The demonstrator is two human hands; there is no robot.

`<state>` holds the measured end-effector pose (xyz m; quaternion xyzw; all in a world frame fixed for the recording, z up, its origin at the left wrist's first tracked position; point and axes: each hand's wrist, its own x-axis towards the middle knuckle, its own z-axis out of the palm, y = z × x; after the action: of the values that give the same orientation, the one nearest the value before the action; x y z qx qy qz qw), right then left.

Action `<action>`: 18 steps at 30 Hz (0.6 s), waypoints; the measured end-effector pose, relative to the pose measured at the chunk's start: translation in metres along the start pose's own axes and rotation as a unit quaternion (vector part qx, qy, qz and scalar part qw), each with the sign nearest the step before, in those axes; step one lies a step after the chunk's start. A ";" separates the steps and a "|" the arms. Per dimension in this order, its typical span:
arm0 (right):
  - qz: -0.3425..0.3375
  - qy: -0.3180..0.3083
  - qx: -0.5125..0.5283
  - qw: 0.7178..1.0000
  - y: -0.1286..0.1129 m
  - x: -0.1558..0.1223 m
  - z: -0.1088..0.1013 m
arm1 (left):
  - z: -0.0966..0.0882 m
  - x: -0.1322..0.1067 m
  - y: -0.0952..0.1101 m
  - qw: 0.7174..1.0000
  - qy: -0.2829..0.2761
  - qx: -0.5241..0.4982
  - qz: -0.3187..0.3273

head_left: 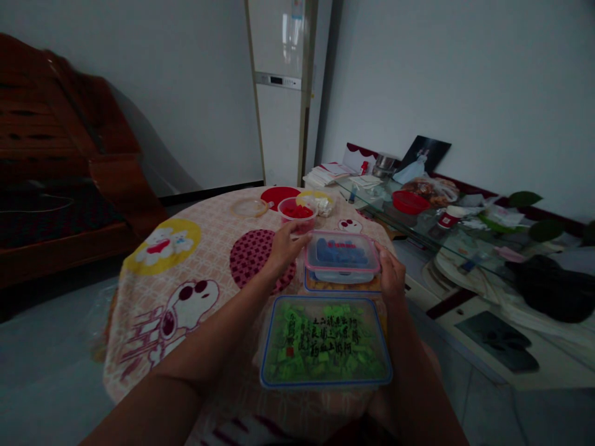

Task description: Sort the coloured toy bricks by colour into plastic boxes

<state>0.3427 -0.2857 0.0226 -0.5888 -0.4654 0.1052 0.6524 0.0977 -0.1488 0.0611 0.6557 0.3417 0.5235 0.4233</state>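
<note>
Clock centred on pink-rimmed box (342, 255), 12 away from wearer. Widest open surface (214, 241): 8 to 9, past left forearm (223, 322), flat going. 6: green-filled box (326, 341) blocks low approach. 10 to 11: red-filled bowl (297, 215) beside left hand (289, 243), crumpled white bundle (324, 206) behind. 12: narrow bare strip. 3: right hand (392, 272), then surface edge. 2: cluttered glass shelf (395, 218) beyond.

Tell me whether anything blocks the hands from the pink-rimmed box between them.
Nothing visible stands in the way: the left hand is at the left edge of the pink-rimmed box, the right hand at its right edge. The green-filled box sits nearer the person, not between either hand and that box.
</note>
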 end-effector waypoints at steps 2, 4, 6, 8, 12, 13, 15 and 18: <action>-0.001 0.003 -0.006 1.000 -0.001 -0.001 0.000 | 0.005 0.015 -0.001 0.998 -0.067 -0.001 -0.007; -0.001 0.004 -0.014 1.000 -0.003 -0.001 0.000 | 0.010 0.025 -0.005 0.992 -0.127 0.004 -0.026; -0.002 -0.006 -0.019 1.000 -0.005 -0.003 -0.001 | 0.013 0.031 -0.009 0.987 -0.154 0.005 -0.041; -0.009 -0.021 -0.018 1.000 -0.007 -0.004 -0.003 | 0.014 0.033 -0.012 0.986 -0.160 -0.001 -0.051; -0.033 -0.078 -0.012 0.996 -0.011 -0.004 -0.010 | 0.012 0.032 -0.012 0.982 -0.173 -0.033 -0.075; -0.036 -0.096 -0.011 0.995 -0.011 -0.004 -0.012 | 0.012 0.031 -0.011 0.980 -0.175 -0.047 -0.080; -0.035 -0.124 -0.006 0.992 -0.010 -0.003 -0.015 | 0.012 0.029 -0.009 0.977 -0.175 -0.080 -0.094; -0.020 -0.144 0.018 0.989 -0.008 -0.001 -0.018 | 0.015 0.026 -0.009 0.971 -0.164 -0.120 -0.126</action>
<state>0.3518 -0.3008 0.0313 -0.5464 -0.5643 0.1846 0.5907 0.1175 -0.1249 0.0622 0.6284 0.2824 0.3887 0.6118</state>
